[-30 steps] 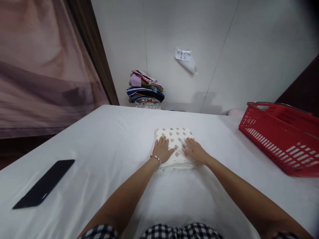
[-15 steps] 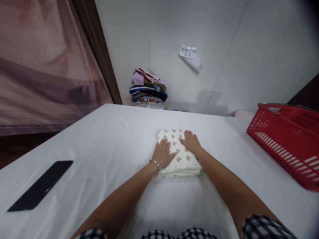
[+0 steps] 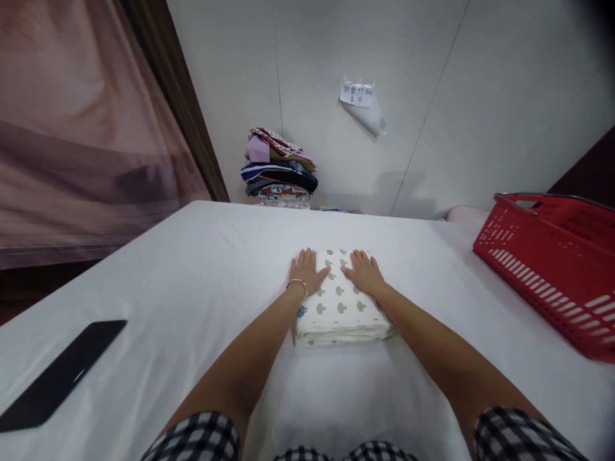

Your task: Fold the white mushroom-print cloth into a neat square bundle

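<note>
A folded white cloth (image 3: 340,301) printed with grey mushroom shapes and a few bluish-green ones lies on the white-covered table (image 3: 192,275). Its folded layers show along the near edge. My left hand (image 3: 309,272) rests flat on the cloth's far left part, fingers apart, with a bracelet on the wrist. On the far right part my right hand (image 3: 364,272) also lies flat with its fingers stretched out. Neither hand grips anything; parts of the cloth's side edges are hidden under the hands and forearms.
A red plastic basket (image 3: 552,262) with a metal handle stands at the right. On the left lies a black flat phone-like slab (image 3: 62,374). A stack of folded clothes (image 3: 278,169) sits beyond the far edge, near a wall with a handwritten note (image 3: 356,95). A pinkish curtain (image 3: 91,128) hangs left.
My left hand has slid away from me over the cloth, from its middle left to its far left part. My right hand stays nearly in place. The view has shifted slightly.
</note>
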`<action>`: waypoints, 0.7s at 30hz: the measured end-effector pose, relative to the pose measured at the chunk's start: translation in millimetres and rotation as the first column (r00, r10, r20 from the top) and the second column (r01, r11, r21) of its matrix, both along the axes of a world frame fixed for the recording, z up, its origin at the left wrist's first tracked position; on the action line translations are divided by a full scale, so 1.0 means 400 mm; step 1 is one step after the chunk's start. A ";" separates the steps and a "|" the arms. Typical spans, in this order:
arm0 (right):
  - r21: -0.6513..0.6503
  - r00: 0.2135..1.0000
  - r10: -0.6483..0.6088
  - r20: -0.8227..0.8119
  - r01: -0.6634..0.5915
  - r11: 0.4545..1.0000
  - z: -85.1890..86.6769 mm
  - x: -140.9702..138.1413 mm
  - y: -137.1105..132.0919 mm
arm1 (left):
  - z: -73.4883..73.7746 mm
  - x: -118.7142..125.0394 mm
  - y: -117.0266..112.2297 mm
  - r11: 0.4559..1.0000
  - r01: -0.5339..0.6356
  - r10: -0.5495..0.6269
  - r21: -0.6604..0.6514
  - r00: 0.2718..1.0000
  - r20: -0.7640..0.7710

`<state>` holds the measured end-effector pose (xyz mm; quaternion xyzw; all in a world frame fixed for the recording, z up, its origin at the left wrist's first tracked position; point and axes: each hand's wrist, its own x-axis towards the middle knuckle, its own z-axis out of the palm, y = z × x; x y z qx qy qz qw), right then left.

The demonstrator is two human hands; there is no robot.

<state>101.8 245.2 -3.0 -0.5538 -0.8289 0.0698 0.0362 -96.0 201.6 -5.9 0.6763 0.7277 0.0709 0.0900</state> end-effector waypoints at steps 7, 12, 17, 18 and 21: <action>0.147 0.982 0.182 -0.050 -0.173 0.974 0.063 -0.076 0.003 | -0.008 0.001 0.005 1.000 -0.008 0.009 0.028 0.999 -0.032; -0.021 0.964 0.259 -0.064 -0.261 0.965 0.010 -0.114 0.003 | -0.011 -0.001 0.004 1.000 -0.006 0.006 0.004 0.999 -0.046; -0.048 0.962 0.256 -0.090 -0.261 0.964 0.012 -0.117 0.009 | -0.005 0.001 0.003 1.000 -0.016 0.016 0.007 0.999 -0.047; -0.065 0.964 0.250 -0.092 -0.256 0.964 0.023 -0.113 0.006 | -0.004 0.000 0.004 1.000 -0.018 0.018 0.007 0.999 -0.038; -0.030 0.977 0.193 -0.087 -0.196 0.980 0.050 -0.079 -0.014 | -0.002 -0.002 0.004 1.000 -0.018 0.018 0.005 1.000 0.000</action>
